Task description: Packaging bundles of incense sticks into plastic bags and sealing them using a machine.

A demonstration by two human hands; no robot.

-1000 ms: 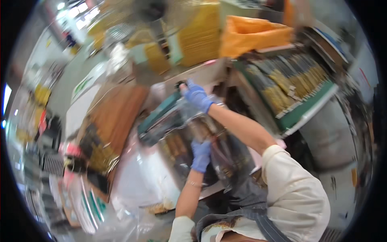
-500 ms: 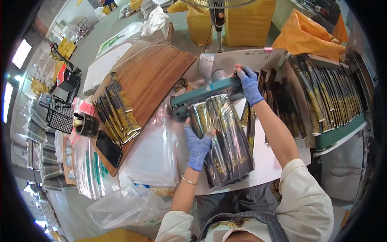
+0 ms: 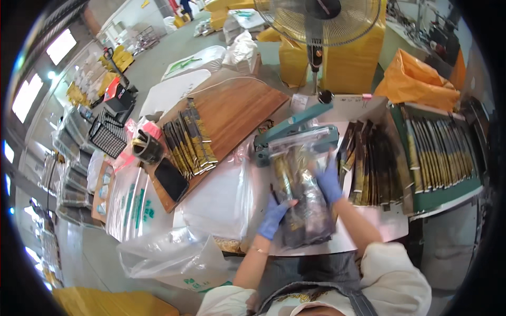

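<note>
A clear plastic bag (image 3: 303, 216) filled with slim dark-and-gold packets lies before me, its clear top end over the base of a teal hand-operated bag sealer (image 3: 295, 125). The sealer's lever arm stands raised, with a black knob at its far end. My left hand (image 3: 275, 215), in a blue fingerless glove, grips the bag's left side with the thumb on top. My right hand (image 3: 329, 181), gloved alike, grasps the bag's right side just below the sealer; its fingers are somewhat blurred.
Rows of dark packets (image 3: 371, 163) stand to the right, more in a green-based tray (image 3: 440, 152). On the left, a wooden board (image 3: 237, 100) bears packets, a phone (image 3: 171, 179) and a dark cup (image 3: 147, 149). Clear bags (image 3: 216, 197) lie nearby. A fan (image 3: 316, 47) stands beyond.
My right hand has left the sealer's lever and come down to the bag's right side. The lever has swung up. My left hand stays on the bag; the view has shifted.
</note>
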